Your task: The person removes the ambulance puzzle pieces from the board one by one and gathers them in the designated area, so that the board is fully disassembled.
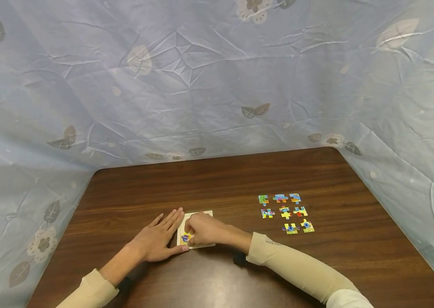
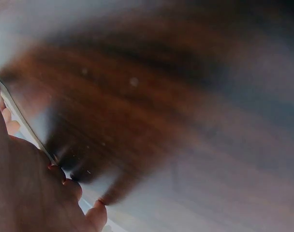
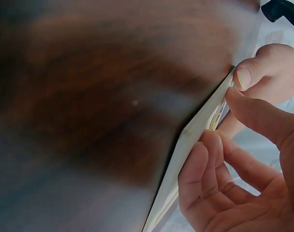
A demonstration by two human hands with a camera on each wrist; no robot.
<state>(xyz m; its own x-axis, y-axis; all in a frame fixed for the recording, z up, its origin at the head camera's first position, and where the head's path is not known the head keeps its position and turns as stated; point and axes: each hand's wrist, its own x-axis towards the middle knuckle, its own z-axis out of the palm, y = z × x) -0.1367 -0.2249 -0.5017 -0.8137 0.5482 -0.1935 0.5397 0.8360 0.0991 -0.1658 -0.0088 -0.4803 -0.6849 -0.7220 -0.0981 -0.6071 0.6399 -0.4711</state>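
A pale, shallow puzzle tray (image 1: 203, 213) lies on the table in front of the person. At its lower left corner is a colourful jigsaw piece (image 1: 185, 238) in yellow and purple. My right hand (image 1: 206, 229) reaches over the tray and pinches this piece between thumb and curled fingers, partly covering it. In the right wrist view the fingertips are right at the tray's surface, with a sliver of yellow between them. The left hand (image 1: 158, 237) lies flat with straight fingers along the tray's left side, its thumb at the lower left corner.
Several loose jigsaw pieces (image 1: 285, 211) lie spread in rough rows on the dark wooden table (image 1: 143, 188), right of the tray. A patterned grey-blue cloth (image 1: 201, 107) hangs behind the table and along its sides. Under the right wrist sits a small black object (image 1: 240, 259).
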